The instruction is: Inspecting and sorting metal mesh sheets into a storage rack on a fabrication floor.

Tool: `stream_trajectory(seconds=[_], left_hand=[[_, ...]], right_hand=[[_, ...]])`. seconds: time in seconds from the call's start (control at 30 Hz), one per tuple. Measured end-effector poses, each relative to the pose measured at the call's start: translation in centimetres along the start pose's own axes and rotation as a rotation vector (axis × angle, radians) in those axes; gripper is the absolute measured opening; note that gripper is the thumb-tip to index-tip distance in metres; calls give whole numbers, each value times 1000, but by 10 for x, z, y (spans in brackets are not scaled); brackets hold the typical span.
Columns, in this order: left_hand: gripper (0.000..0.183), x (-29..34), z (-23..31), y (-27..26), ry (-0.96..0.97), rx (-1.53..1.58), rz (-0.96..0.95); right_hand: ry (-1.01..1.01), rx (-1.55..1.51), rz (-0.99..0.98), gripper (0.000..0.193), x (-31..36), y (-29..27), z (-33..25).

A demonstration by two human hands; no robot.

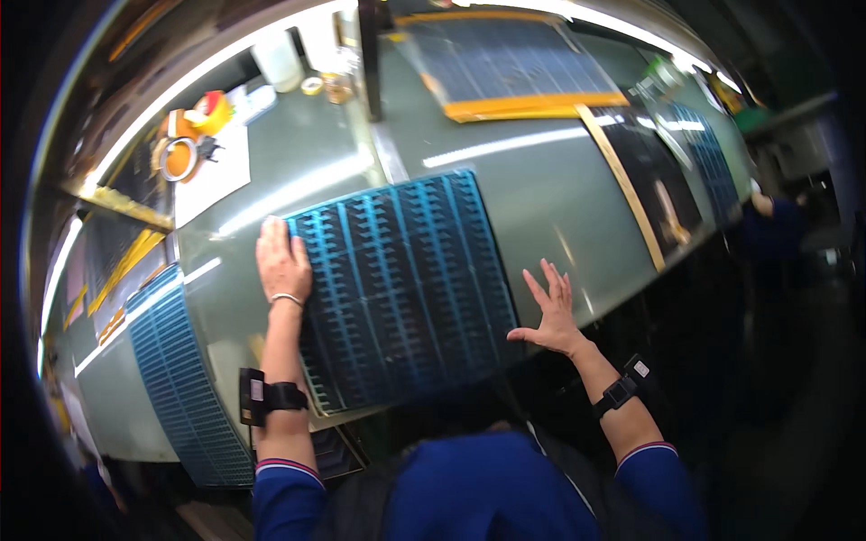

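A dark panel with rows of bright blue ladder-like lines (397, 270) lies on the grey-green bench top in front of me, slightly turned. Against its left edge, near the far corner, rests my left hand (283, 261), its fingers stretched out. My right hand (552, 316) is spread beside the panel's right edge, thumb toward it. Whether the thumb touches that edge I cannot tell. Neither hand grips anything. The panel's surface looks a little blurred, and its near edge lies by the front of the bench.
Another blue-lined panel (185, 361) lies at the left. Tape rolls (178, 160) sit on white paper at the far left, near a white bottle (278, 61). A yellow-taped sheet (514, 63) lies at the back. A wooden strip (622, 185) borders a dark board on the right.
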State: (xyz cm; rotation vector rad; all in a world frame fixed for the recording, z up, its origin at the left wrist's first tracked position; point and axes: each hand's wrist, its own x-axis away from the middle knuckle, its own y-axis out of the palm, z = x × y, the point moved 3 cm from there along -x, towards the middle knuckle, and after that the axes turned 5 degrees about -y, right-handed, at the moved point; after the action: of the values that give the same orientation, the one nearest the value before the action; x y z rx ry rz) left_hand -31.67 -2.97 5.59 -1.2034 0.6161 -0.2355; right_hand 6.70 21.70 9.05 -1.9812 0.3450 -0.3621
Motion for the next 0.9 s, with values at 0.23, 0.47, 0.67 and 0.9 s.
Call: stream_trajectory(seconds=[0.23,0.47,0.67,0.9], left_hand=[[46,-3,15,9,5,29,-25],[46,0,13,3,-39,35,-64],[65,1,8,-4,-55,-105,-158],[72,-11,41,-10,13,-74,-194]], right_hand=[[98,-26,17,107,47,-5,6],[196,-47,-39,116,47,-7,-9],[-273,27,-214,104,-4,-6,-85],[-422,71,130,65,-126,14,-83]])
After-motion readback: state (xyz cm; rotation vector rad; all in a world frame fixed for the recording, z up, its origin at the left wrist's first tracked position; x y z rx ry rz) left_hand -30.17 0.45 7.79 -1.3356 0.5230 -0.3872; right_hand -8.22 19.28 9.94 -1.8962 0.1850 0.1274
